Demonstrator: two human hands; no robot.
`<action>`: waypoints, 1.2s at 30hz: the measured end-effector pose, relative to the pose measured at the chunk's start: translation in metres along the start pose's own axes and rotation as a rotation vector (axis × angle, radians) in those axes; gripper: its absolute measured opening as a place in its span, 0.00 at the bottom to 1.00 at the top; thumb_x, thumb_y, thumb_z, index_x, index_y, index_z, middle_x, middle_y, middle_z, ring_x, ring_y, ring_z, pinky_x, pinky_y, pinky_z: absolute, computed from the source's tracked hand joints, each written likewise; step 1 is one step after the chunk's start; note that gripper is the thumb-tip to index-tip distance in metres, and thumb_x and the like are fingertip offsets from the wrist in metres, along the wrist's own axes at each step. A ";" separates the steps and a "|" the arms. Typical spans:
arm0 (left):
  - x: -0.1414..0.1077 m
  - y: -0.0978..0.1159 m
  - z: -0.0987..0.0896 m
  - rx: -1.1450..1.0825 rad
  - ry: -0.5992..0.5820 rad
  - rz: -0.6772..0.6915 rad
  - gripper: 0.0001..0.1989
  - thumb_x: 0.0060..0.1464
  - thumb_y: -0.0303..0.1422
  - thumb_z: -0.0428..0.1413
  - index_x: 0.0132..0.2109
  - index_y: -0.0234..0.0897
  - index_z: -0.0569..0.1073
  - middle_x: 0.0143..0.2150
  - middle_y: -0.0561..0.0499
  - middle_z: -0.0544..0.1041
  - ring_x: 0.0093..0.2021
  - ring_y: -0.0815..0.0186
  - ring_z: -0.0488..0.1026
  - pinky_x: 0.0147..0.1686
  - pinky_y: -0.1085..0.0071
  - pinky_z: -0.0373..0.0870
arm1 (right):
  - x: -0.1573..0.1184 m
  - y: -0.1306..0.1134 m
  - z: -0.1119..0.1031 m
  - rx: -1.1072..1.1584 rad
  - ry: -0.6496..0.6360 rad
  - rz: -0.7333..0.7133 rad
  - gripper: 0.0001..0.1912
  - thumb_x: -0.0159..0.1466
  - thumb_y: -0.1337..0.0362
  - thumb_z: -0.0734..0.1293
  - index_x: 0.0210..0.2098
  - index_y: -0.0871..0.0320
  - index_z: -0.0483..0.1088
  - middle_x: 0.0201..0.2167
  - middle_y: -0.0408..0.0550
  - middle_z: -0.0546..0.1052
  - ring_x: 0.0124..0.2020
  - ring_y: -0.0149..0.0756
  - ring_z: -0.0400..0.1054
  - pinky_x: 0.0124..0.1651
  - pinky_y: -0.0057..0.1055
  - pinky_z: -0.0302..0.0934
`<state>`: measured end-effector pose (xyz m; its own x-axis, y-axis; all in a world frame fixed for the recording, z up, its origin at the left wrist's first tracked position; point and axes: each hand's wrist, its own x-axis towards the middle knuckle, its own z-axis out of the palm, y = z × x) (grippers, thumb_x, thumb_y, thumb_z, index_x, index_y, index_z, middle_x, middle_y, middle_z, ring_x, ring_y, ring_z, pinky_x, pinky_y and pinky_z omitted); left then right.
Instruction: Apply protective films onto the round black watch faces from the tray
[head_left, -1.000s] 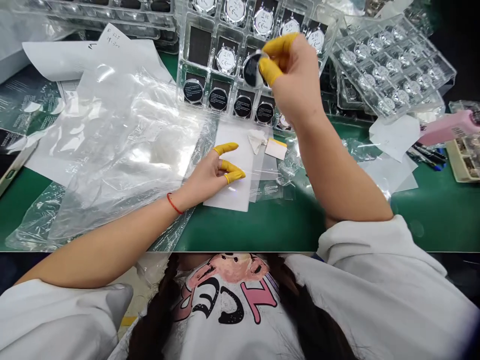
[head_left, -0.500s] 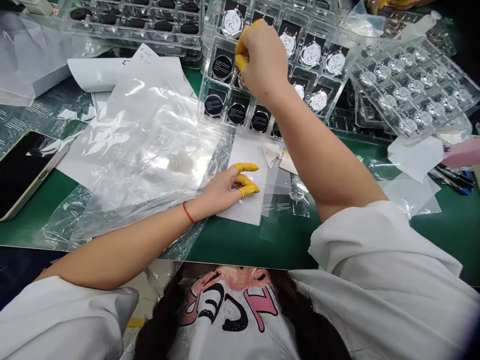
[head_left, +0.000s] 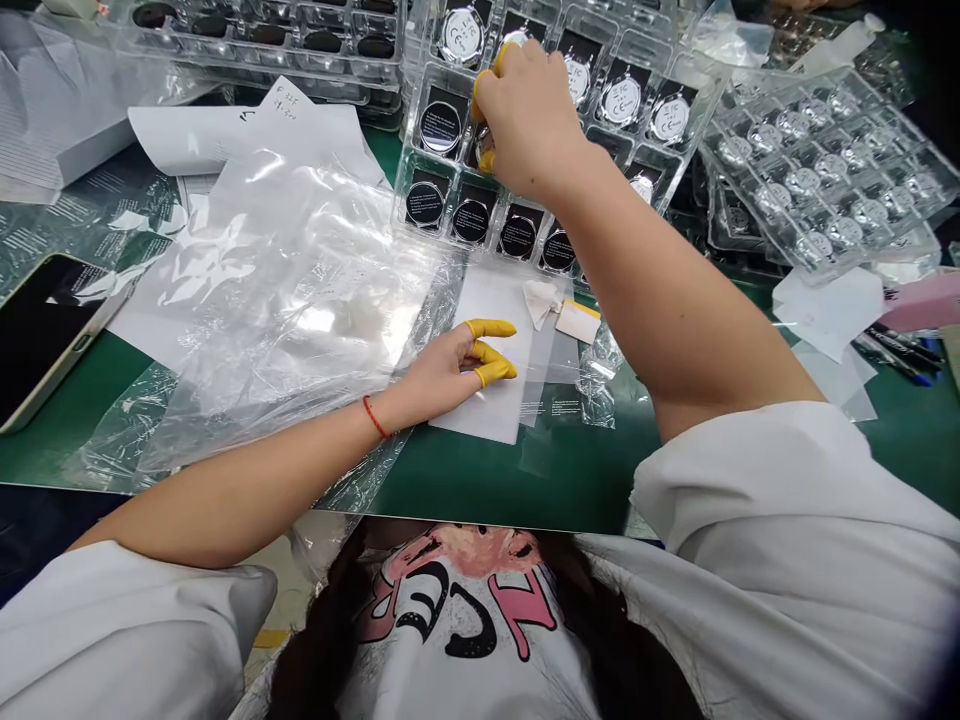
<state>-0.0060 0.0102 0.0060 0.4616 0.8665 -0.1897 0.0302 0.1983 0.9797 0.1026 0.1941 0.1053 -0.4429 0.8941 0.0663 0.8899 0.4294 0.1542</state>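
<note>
1. Broadly, the counter (head_left: 465,475) lies under and around the tray (head_left: 455,172).
2. Clear plastic (head_left: 300,290) spreads left of the tray and towards the person.
3. A white sheet (head_left: 487,410) sits on the tray's near side.
4. Right hand (head_left: 532,120): over the tray's second row from the near edge, fingers curled down at a watch; whether it grips anything, I cannot tell.
5. Left hand (head_left: 442,375): at the white sheet, near side of the tray, fingertips parted, nothing plainly gripped.
6. Black discs (head_left: 426,203) cover four watches in the tray's near row and one behind; pale watches (head_left: 621,102) farther back look undone, so work seems partway.
</note>
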 end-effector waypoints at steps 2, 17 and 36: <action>0.000 0.000 -0.001 -0.038 0.017 0.010 0.24 0.56 0.36 0.62 0.58 0.36 0.68 0.36 0.49 0.82 0.45 0.63 0.81 0.52 0.64 0.73 | -0.012 -0.001 -0.008 -0.027 0.022 0.015 0.18 0.60 0.82 0.66 0.50 0.73 0.71 0.60 0.66 0.67 0.65 0.62 0.57 0.65 0.55 0.54; 0.002 -0.004 0.006 -0.122 0.058 0.176 0.34 0.50 0.48 0.65 0.59 0.43 0.63 0.41 0.51 0.75 0.35 0.69 0.75 0.38 0.69 0.75 | -0.193 0.004 0.064 1.251 0.098 -0.139 0.08 0.64 0.59 0.67 0.40 0.54 0.72 0.38 0.46 0.77 0.39 0.35 0.71 0.44 0.37 0.69; -0.002 0.006 0.001 -0.087 0.062 0.087 0.31 0.43 0.46 0.70 0.50 0.34 0.73 0.43 0.48 0.80 0.25 0.74 0.73 0.29 0.73 0.75 | -0.204 -0.003 0.048 1.174 0.106 -0.332 0.05 0.66 0.62 0.67 0.40 0.52 0.75 0.40 0.45 0.78 0.44 0.35 0.72 0.51 0.38 0.67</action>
<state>-0.0058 0.0097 0.0120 0.4036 0.9082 -0.1108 -0.0854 0.1580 0.9837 0.1956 0.0163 0.0438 -0.6254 0.7279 0.2812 0.2663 0.5378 -0.7999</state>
